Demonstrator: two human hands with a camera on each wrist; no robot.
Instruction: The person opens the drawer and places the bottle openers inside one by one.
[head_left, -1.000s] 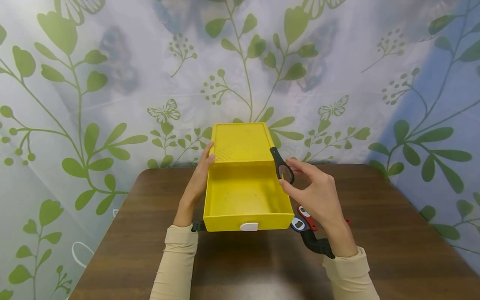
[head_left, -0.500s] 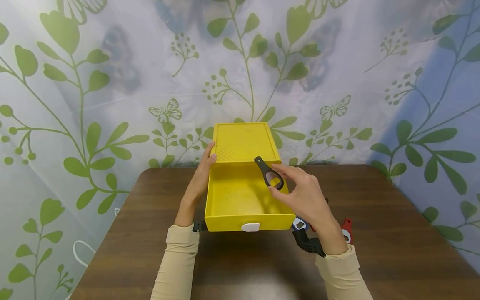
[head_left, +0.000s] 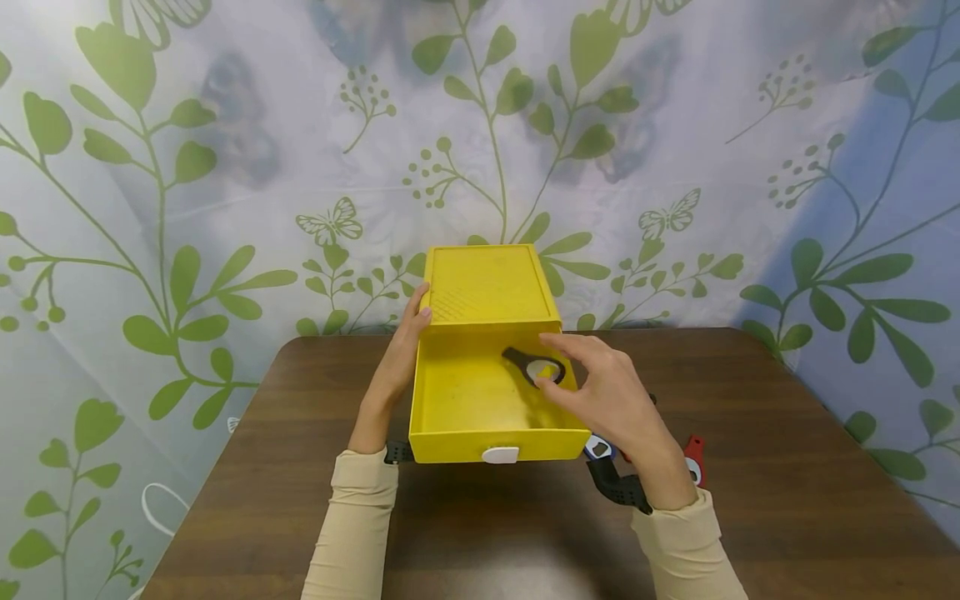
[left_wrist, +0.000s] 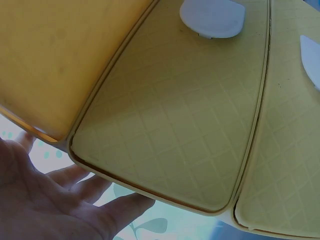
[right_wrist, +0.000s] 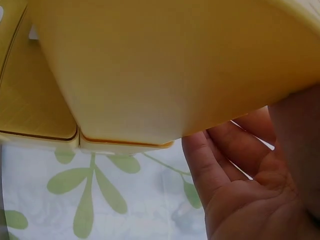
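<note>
A yellow drawer unit (head_left: 487, 283) stands on the table, its top drawer (head_left: 465, 400) pulled out. Over the drawer's inside, toward the right, is a black bottle opener (head_left: 513, 354) with a metal plate in its ring, slightly blurred. My right hand (head_left: 611, 387) is at the drawer's right wall, thumb and index finger spread apart, with a gap between the index finger and the opener. With fingers extended, my left hand (head_left: 401, 346) rests against the unit's left side. The left wrist view shows that hand (left_wrist: 60, 195) beside lower drawer fronts (left_wrist: 170, 110) with white pulls (left_wrist: 214, 17).
On the table (head_left: 750, 400) right of the unit lie a blue bottle opener (head_left: 598, 447) and a red one (head_left: 695, 454), partly hidden by the right hand and wrist strap. A leaf-patterned cloth (head_left: 675, 125) hangs behind the table.
My right hand has brought the bottle opener leftward over the open drawer and let go of it. The opener has dropped lower and tipped flatter. My left hand has stayed in place.
</note>
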